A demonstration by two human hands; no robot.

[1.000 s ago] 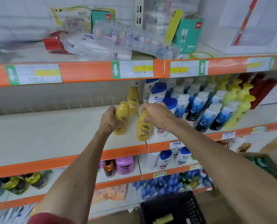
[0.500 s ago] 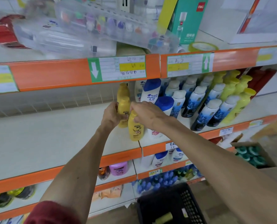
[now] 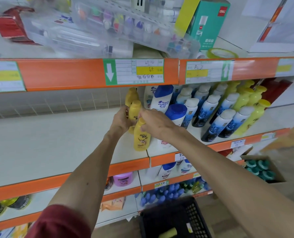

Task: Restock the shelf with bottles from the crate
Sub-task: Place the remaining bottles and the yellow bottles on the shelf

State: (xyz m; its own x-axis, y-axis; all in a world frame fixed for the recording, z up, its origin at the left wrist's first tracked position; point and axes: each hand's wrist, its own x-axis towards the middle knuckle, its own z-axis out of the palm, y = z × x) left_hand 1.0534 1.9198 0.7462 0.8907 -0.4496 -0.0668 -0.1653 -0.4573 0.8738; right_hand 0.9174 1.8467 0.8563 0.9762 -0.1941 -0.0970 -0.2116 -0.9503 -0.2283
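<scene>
Three yellow shampoo bottles stand in a row on the white shelf [image 3: 57, 143]. My right hand [image 3: 155, 123] grips the top of the front yellow bottle [image 3: 141, 138] near the shelf's edge. My left hand [image 3: 121, 121] holds the middle yellow bottle [image 3: 135, 109] from the left side. The rear yellow bottle [image 3: 131, 97] stands free behind them. Down at the floor, the black crate [image 3: 175, 219] holds one more yellow bottle [image 3: 167, 233].
White-and-blue shampoo bottles [image 3: 161, 98] and dark blue bottles [image 3: 216, 126] fill the shelf just right of my hands, with lime bottles [image 3: 256, 109] further right. The orange upper shelf edge [image 3: 98, 73] hangs close above. A cardboard box of teal caps [image 3: 261, 169] sits at right.
Both hands have shifted the middle and front yellow bottles back and closer together into a line with the rear one. The view has moved closer to the shelf.
</scene>
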